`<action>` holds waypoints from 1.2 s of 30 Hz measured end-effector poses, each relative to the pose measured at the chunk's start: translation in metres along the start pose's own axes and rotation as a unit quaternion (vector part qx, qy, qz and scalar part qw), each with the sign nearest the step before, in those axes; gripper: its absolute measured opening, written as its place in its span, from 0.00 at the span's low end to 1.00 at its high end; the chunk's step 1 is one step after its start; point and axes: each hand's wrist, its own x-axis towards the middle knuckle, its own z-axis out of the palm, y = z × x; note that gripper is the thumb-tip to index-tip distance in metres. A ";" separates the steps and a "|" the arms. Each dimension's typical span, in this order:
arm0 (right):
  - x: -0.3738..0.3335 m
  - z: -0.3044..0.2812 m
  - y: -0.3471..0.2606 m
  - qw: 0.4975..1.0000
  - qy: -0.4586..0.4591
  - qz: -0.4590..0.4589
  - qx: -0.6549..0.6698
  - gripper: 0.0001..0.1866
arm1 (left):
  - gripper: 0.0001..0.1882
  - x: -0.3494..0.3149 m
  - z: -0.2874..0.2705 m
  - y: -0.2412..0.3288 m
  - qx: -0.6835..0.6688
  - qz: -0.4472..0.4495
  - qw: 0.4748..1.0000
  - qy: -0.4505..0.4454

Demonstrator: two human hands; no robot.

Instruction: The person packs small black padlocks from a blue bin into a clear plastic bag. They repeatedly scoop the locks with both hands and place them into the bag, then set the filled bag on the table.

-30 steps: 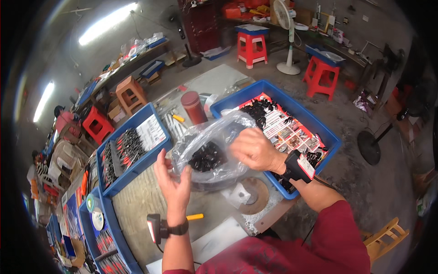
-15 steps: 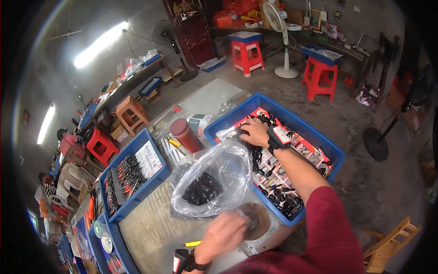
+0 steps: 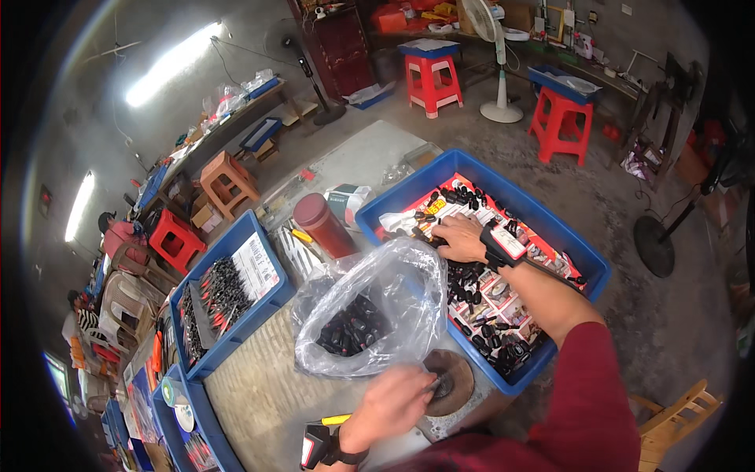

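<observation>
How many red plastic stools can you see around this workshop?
3 clearly: one red stool at top centre beside the standing fan, another right of the fan, another far left. More may hide behind clutter.

Clear plastic bag [image 3: 370, 315] — open, slumped (small black parts inside) — beside the blue bin [image 3: 586, 259].

Clear, glossy crinkled plastic bag [image 3: 370, 315] of small black glossy plastic parts [image 3: 350, 330]; at two o'clock, smooth blue plastic crate [image 3: 586, 263]; rough grey concrete tabletop [image 3: 259, 385].

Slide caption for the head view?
Right hand reaches into blue bin; left hand touches clear bag of small black parts.
</observation>
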 end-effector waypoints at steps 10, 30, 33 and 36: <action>-0.053 -0.006 0.006 0.998 -0.059 -0.012 0.020 0.37 | 0.14 -0.006 -0.004 0.005 0.010 0.012 0.999 0.035; -0.080 0.011 -0.013 0.996 -0.080 -0.026 -0.022 0.28 | 0.24 -0.016 -0.048 -0.001 0.228 -0.055 0.923 0.305; -0.082 0.016 -0.013 0.996 -0.072 -0.052 -0.007 0.26 | 0.23 -0.005 -0.029 0.012 0.210 -0.020 0.954 0.212; -0.087 0.013 -0.010 0.995 -0.063 -0.070 0.016 0.19 | 0.24 0.002 -0.022 0.011 0.248 -0.037 0.939 0.235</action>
